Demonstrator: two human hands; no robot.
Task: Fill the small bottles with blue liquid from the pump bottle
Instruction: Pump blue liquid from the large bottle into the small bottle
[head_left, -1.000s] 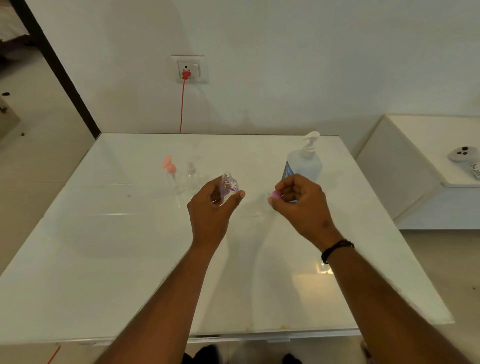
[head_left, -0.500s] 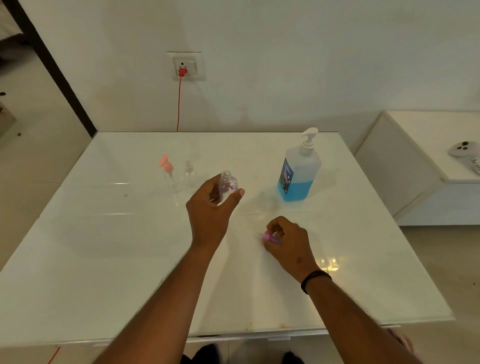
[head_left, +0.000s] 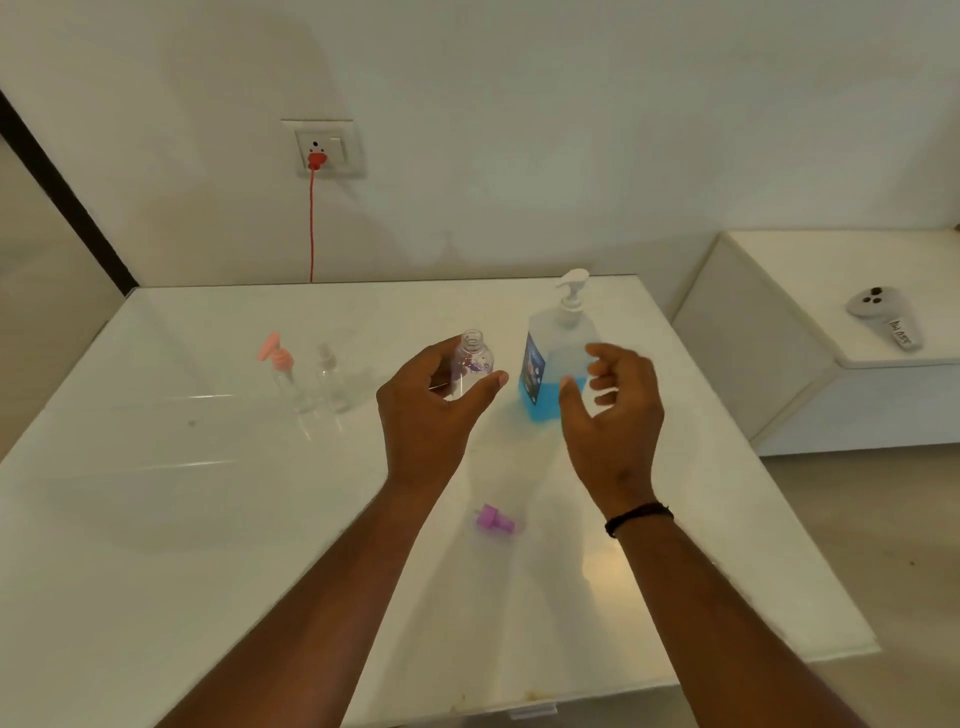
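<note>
Two hands: both raised above the table, well apart from each other
Table: wide white slab, glossy and reflective, with rounded edges
Side cabinet: low white block to the right, matte; a grey rounded controller lies on top
Wall socket: white square plate, red plug and thin red cord hanging straight down
Pump bottle: tall clear plastic, flat-sided, white pump head, blue liquid filling only the lower part, upright on the table's far right
Right hand: fingers spread and loosely bent, holding nothing, in front of the pump bottle; whether they touch it cannot be told; black band at the wrist
Left hand: fingers and thumb wrapped round a small bottle, lifted off the table
Small bottle: clear, round-shouldered, threaded neck uncapped, looks empty
Pink-capped bottle: small, clear, upright at far left
Spray bottle: small, clear, just beside the pink one
Purple cap: small plastic pump top on its side, near the table's front, between the forearms
</note>
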